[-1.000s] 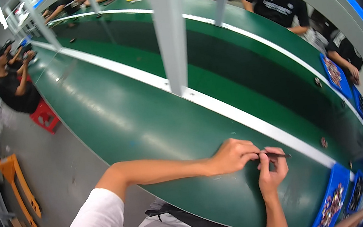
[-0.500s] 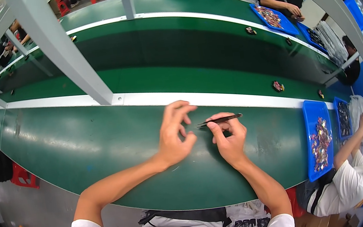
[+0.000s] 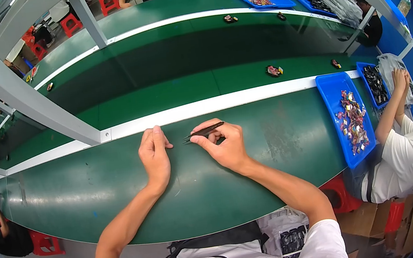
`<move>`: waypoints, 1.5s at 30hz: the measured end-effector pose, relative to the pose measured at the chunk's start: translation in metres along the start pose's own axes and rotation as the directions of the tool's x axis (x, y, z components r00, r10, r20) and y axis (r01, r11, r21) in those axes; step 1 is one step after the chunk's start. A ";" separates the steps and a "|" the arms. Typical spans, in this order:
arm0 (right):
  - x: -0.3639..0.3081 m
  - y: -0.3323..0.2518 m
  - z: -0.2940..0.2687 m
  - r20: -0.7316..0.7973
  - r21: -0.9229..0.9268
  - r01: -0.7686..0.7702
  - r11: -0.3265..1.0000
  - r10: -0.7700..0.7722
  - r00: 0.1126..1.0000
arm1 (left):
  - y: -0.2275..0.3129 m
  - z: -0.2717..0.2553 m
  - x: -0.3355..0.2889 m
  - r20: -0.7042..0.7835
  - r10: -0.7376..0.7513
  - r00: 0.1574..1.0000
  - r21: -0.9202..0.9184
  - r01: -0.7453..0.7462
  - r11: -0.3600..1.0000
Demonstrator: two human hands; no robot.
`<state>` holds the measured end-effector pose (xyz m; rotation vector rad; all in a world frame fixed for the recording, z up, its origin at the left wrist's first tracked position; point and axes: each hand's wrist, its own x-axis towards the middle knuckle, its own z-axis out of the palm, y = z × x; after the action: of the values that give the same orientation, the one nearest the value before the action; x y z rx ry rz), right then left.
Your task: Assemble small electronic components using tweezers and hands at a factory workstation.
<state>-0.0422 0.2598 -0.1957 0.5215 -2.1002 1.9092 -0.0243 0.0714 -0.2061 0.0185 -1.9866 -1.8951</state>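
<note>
In my right hand (image 3: 224, 145) I hold dark tweezers (image 3: 213, 127), pinched between thumb and fingers. Their slim tips point left, above the green worktable (image 3: 119, 183). My left hand (image 3: 155, 157) is a short way left of the tips, its fingers curled in and its thumb laid against them. I see nothing in it, though the inside of the fingers is partly hidden. The two hands are apart, and neither touches the white rail (image 3: 213, 101) behind them.
To the right lies a blue tray (image 3: 328, 106) of small multicoloured parts, beside a smaller blue tray (image 3: 364, 69) of black parts. A co-worker in a white shirt (image 3: 404, 148) sits there. Small assembled pieces (image 3: 274, 71) rest on the green conveyor (image 3: 179, 88). A grey post (image 3: 44, 104) rises at left.
My left hand has closed from a spread, open pose and turned upright. My right hand keeps the tweezers and has moved slightly left. The whole view has shifted.
</note>
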 end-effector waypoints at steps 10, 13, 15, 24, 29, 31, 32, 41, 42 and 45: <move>0.001 0.000 0.000 0.010 -0.054 0.059 0.997 -0.059 0.998 | 0.009 0.005 -0.002 0.031 0.044 0.999 0.070 -0.046 0.997; 0.000 -0.001 0.000 0.005 -0.055 0.066 0.996 -0.066 0.998 | 0.006 0.004 -0.005 0.036 -0.075 0.997 0.009 0.075 0.997; -0.002 0.000 0.001 0.008 -0.054 0.065 0.996 -0.065 0.998 | 0.009 0.003 -0.007 -0.002 -0.098 0.995 -0.018 0.097 0.995; 0.010 -0.001 -0.011 0.114 0.321 -0.327 0.889 0.306 0.945 | 0.009 -0.003 -0.001 0.157 -0.073 0.985 -0.279 0.115 0.953; 0.010 -0.004 -0.016 0.151 0.303 -0.338 0.891 0.306 0.940 | 0.010 0.000 0.000 0.182 -0.098 0.978 -0.336 0.156 0.929; 0.008 -0.004 -0.014 0.151 0.282 -0.335 0.899 0.303 0.941 | 0.011 0.000 -0.001 0.179 -0.116 0.977 -0.320 0.170 0.932; 0.008 -0.004 -0.014 0.145 0.277 -0.330 0.902 0.301 0.943 | 0.011 0.000 -0.002 0.180 -0.122 0.976 -0.305 0.174 0.936; 0.006 -0.006 -0.012 0.127 0.237 -0.321 0.917 0.298 0.946 | 0.009 0.001 -0.003 0.172 -0.114 0.978 -0.284 0.160 0.945; 0.006 -0.006 -0.013 0.119 0.226 -0.316 0.921 0.296 0.948 | 0.009 0.003 -0.002 0.172 -0.115 0.978 -0.292 0.162 0.943; 0.005 -0.003 -0.013 0.104 0.209 -0.315 0.926 0.299 0.948 | 0.007 0.004 -0.004 0.172 -0.125 0.977 -0.264 0.168 0.950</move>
<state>-0.0460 0.2720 -0.1899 0.3187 -2.1265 2.3535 -0.0200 0.0765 -0.2001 -0.0593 -1.8382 -2.3215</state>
